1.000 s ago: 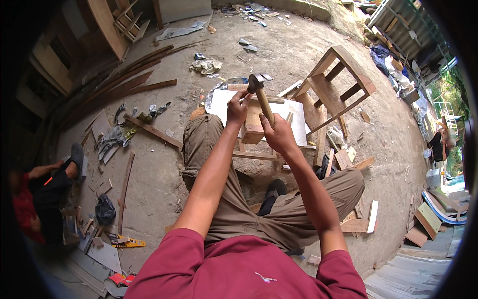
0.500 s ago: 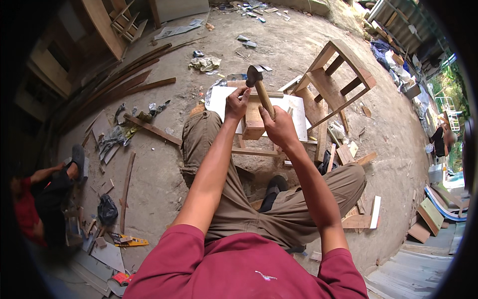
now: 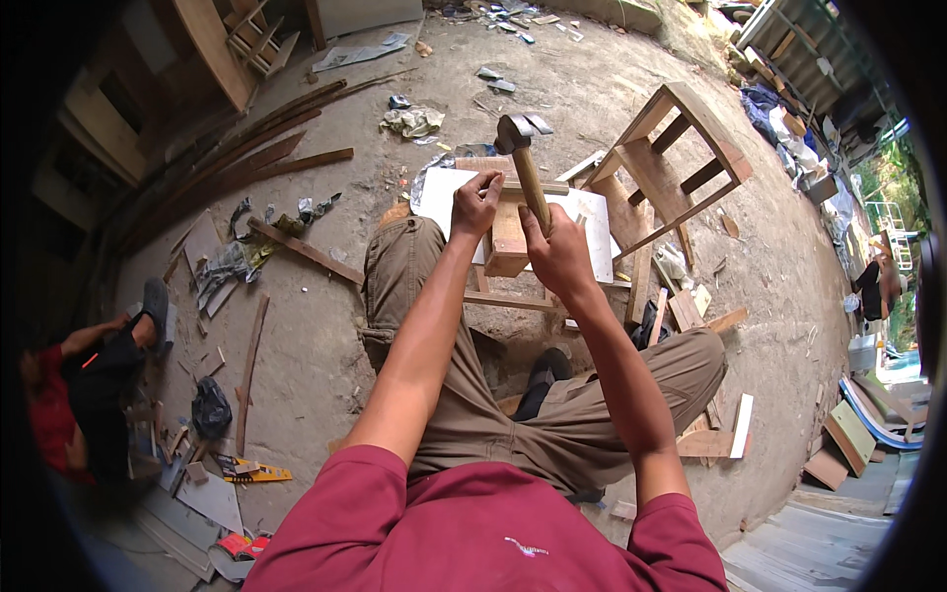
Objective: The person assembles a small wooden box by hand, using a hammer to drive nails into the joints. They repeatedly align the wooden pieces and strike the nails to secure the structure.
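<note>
Head view: shirt (image 3: 464,523) has small pale chest print — too small to read. Right hand (image 3: 564,259) wraps the hammer (image 3: 531,184), above the wooden box (image 3: 507,249); long axis runs away and slightly left, head at far end. Left hand (image 3: 475,209) has fingers bunched by the box — can't tell if gripping.

A wooden box (image 3: 507,252) is lying over a flat board (image 3: 594,229), just beyond the person's bent legs. The left hand (image 3: 475,205) is hovering at the box's far left side, and the right hand (image 3: 560,255) is gripping a hammer (image 3: 529,178) above it, the head pointing away from the person. A wooden chair (image 3: 653,178) is standing right of the board. Long planks (image 3: 316,160) are lying far left, beyond a bag (image 3: 210,408), while a co-worker (image 3: 94,390) is sitting left of that bag. Metal sheets (image 3: 809,548) are lying at the near right.
</note>
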`<action>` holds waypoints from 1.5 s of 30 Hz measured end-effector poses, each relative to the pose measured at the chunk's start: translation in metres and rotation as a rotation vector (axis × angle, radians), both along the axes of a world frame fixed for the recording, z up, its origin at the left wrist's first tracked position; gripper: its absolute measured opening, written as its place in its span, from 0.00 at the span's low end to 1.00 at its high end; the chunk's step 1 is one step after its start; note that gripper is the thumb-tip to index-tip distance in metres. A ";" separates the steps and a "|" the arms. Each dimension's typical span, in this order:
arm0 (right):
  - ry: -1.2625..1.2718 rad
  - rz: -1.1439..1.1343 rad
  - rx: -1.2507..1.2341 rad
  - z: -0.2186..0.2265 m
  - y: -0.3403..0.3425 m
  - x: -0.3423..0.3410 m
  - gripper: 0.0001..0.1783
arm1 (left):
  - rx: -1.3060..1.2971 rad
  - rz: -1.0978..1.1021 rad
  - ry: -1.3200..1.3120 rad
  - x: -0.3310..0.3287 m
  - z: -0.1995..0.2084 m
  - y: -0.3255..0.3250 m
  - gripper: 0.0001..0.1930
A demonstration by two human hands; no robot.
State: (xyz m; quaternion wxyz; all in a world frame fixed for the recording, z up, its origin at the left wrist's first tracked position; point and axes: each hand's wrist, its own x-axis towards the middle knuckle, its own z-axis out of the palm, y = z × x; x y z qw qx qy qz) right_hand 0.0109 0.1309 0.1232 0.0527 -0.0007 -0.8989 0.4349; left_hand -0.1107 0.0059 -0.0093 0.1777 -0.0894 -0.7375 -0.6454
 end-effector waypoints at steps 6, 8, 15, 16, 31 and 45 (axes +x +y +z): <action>-0.042 -0.017 0.081 -0.016 0.003 -0.006 0.25 | 0.041 -0.061 -0.056 -0.006 0.000 -0.001 0.14; -0.046 -0.002 0.092 -0.017 0.005 -0.003 0.24 | 0.027 -0.018 -0.040 0.000 -0.003 0.000 0.14; 0.016 0.004 0.026 0.002 -0.003 0.001 0.24 | 0.048 -0.040 -0.028 0.000 0.002 0.001 0.14; 0.016 0.002 0.051 -0.005 0.000 -0.001 0.24 | 0.042 -0.049 -0.038 0.001 0.002 0.002 0.14; -0.056 0.049 0.140 -0.001 0.013 -0.004 0.25 | 0.039 -0.070 0.012 -0.004 -0.007 0.002 0.15; 0.006 -0.101 0.013 -0.017 0.034 -0.023 0.27 | 0.017 -0.328 -0.260 -0.019 -0.019 -0.019 0.20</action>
